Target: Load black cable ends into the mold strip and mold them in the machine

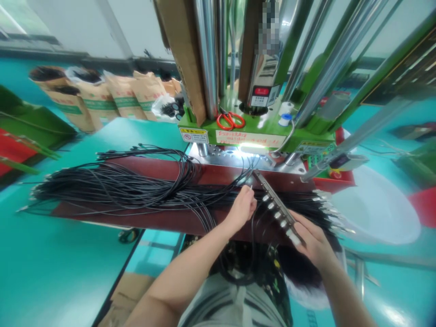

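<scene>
My right hand [315, 240] has its fingers wrapped round the near end of a long metal bar [276, 196], and there it is, slanting up and away above the black cables. It's narrow, dark grey-brown, straight-edged, with a row of small pale blocks [270, 206] along its left side, bright against the metal. Over to my left hand [241, 208]: fingers curled tight together on a small pale-tipped piece [251, 187], too small for me to name, just beside the bar and apart from it.

Beneath both hands, the black cables [136, 184] sprawl across a dark red table [153, 220], thick and tangled to the left, their silvery ends fanned out to the right. Right behind, I've got the green machine [252, 125], with red-handled scissors [225, 121] and a blue-and-white spool [285, 119] on its ledge. Farther out, paper sacks [98, 97] at left, a white basin [391, 209] at right.
</scene>
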Demonstrator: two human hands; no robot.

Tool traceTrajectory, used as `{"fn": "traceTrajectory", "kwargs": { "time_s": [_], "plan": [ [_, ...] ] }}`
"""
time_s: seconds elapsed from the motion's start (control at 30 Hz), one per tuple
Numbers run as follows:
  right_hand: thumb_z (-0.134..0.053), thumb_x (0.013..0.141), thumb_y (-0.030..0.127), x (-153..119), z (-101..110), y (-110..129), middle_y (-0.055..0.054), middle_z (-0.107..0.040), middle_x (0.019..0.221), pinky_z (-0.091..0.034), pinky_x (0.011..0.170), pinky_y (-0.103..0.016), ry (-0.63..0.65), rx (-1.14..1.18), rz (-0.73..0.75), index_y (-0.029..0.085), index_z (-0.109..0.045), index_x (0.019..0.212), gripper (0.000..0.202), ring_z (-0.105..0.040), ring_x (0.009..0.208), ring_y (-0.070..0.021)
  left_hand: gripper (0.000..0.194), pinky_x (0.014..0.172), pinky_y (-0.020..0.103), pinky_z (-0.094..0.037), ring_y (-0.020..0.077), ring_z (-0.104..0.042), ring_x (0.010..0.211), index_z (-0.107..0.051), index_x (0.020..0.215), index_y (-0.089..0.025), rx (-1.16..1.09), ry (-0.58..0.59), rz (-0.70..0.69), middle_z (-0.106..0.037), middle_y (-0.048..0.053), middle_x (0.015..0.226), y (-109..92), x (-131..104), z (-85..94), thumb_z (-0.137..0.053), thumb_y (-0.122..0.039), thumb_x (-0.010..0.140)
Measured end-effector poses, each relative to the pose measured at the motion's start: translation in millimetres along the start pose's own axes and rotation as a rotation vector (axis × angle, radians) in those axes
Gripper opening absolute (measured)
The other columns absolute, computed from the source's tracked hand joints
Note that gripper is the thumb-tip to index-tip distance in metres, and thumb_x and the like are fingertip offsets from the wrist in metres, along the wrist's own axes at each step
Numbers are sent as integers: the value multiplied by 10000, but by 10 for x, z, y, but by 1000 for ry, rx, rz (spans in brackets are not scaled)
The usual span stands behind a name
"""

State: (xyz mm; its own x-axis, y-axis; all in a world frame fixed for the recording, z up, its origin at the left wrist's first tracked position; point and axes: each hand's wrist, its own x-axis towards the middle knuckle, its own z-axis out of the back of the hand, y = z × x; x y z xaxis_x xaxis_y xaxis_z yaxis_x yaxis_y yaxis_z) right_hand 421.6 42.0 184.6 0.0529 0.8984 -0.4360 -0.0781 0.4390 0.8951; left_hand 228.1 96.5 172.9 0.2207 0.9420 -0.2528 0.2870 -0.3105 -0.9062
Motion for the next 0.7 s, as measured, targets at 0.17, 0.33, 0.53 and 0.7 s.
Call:
{"fn": "traceTrajectory", "kwargs": {
  "time_s": [0.17, 0.33, 0.53, 0.7],
  "plan": [
    [-634, 701, 421, 13, 25, 46, -75, -668, 798, -467, 428, -261, 47, -86, 90, 224, -639, 1122, 464, -600, 643, -205, 366, 316, 150, -123, 27, -203, 305, -368, 586, -181, -35, 106, 2, -280, -93, 371, -18, -29, 52, -441, -462, 808],
    [-614, 710, 402, 26, 28, 92, -61, -684, 801, -483, 433, -265, 77, -175, 179, 254, -672, 1065, 389, -626, 687, -227, 422, 327, 152, -95, 20, -200, 301, -384, 561, -171, -111, 196, 58, -302, -81, 349, -45, -21, 71, -496, -517, 775],
    [-608, 724, 401, 44, 23, 121, -40, -675, 1009, -550, 619, -315, 112, -232, 282, 279, -682, 1039, 346, -631, 887, -258, 459, 325, 151, -84, 11, -164, 304, -321, 554, -187, -122, 173, 89, -263, -96, 365, -39, -8, 91, -518, -556, 742],
    [-568, 785, 346, 102, 86, 42, -38, -611, 1154, -422, 946, -412, 191, -388, 442, 240, -624, 1139, 374, -555, 1072, -271, 475, 320, 152, -106, 12, -174, 302, -287, 540, -194, -41, 117, 55, -259, -95, 365, -5, -23, 111, -495, -569, 744]
  ]
}}
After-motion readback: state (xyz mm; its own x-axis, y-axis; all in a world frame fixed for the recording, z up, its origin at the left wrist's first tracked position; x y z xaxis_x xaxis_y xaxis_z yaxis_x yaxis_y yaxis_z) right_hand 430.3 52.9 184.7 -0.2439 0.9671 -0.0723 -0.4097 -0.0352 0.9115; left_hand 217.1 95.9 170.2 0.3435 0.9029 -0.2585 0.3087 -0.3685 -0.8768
